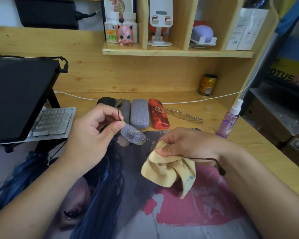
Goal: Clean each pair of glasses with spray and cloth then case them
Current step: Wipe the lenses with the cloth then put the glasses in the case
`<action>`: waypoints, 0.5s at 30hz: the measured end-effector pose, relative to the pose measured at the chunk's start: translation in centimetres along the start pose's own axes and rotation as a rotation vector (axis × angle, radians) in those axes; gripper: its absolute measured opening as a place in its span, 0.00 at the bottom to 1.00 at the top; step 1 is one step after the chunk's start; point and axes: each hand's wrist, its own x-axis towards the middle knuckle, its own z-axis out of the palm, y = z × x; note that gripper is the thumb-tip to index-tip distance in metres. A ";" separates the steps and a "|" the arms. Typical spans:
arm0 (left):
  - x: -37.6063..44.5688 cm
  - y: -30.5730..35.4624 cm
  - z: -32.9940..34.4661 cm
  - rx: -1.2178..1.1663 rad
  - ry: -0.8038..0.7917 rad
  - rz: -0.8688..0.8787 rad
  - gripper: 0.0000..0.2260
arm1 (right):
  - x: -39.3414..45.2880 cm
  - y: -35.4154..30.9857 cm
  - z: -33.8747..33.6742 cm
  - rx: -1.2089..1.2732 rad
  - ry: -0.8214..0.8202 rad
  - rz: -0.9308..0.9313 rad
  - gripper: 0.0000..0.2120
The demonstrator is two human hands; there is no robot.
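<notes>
Head view: two glasses, one (133,134) droplet-speckled, pinched by left hand (93,133); right hand (185,144) grips one yellow cloth (169,169) round its other lens. Second pair (184,115), four cases (139,112), one spray bottle (229,120) on counter (259,140).

Rimless glasses (133,134) droplet-speckled, one lens wrapped in yellow cloth (169,169).

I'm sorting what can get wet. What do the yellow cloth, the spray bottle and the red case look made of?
The cloth looks like soft matte microfibre: it folds limply in the right hand. The spray bottle seems clear purple-tinted plastic with a white nozzle; light passes through it. The red case looks hard-shelled with a slight sheen and a printed emblem, plastic or coated leatherette; I cannot tell which.
</notes>
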 end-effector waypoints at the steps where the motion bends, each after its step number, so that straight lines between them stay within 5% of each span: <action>1: 0.0 0.0 0.0 -0.002 0.006 -0.004 0.11 | 0.0 0.0 -0.1 0.044 -0.018 -0.008 0.09; 5: 0.2 0.1 0.0 -0.039 0.016 -0.029 0.11 | 0.0 0.2 -0.4 0.158 -0.083 -0.014 0.13; 11: 0.1 0.0 0.2 -0.037 -0.009 -0.051 0.12 | 0.3 0.2 0.3 0.041 0.045 0.020 0.04; 15: 0.0 -0.1 0.2 -0.032 -0.005 -0.046 0.10 | 0.1 0.0 -0.1 -0.034 0.084 -0.009 0.11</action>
